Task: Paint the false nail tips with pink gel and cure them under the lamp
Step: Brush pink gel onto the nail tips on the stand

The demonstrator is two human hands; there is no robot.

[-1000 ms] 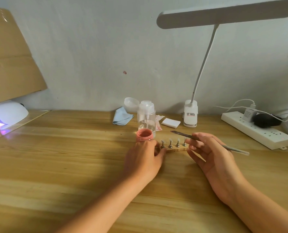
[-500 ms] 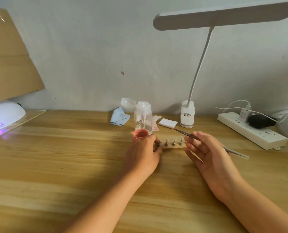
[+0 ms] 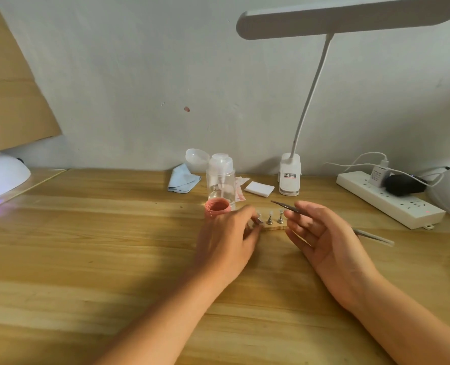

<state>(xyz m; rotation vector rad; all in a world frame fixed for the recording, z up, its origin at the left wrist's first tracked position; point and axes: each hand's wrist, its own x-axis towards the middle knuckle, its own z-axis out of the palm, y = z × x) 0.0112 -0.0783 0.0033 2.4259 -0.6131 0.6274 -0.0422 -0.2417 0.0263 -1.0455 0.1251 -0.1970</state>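
A small wooden holder (image 3: pixel 275 227) with metal pegs carrying clear false nail tips (image 3: pixel 279 213) sits mid-table. My left hand (image 3: pixel 226 242) reaches over its left end, and its fingertips pinch one peg with a tip (image 3: pixel 258 219), blurred. Just behind that hand stands an open pot of pink gel (image 3: pixel 217 207). My right hand (image 3: pixel 326 239) hovers palm-up to the right of the holder and holds a thin grey brush (image 3: pixel 287 206) between thumb and fingers, bristle end pointing left above the tips. The white curing lamp (image 3: pixel 1 172) glows purple at far left.
Behind the pot stand a clear pump bottle (image 3: pixel 220 177), a blue cloth (image 3: pixel 183 178), a white pad (image 3: pixel 259 189) and the clip base of a white desk lamp (image 3: pixel 289 175). A white power strip (image 3: pixel 389 200) with plugs lies at the right. A cardboard sheet (image 3: pixel 10 83) leans at upper left.
My left hand has slid right from beside the pink pot onto the holder's left end and taken hold of a peg. My right hand with the brush has barely moved.
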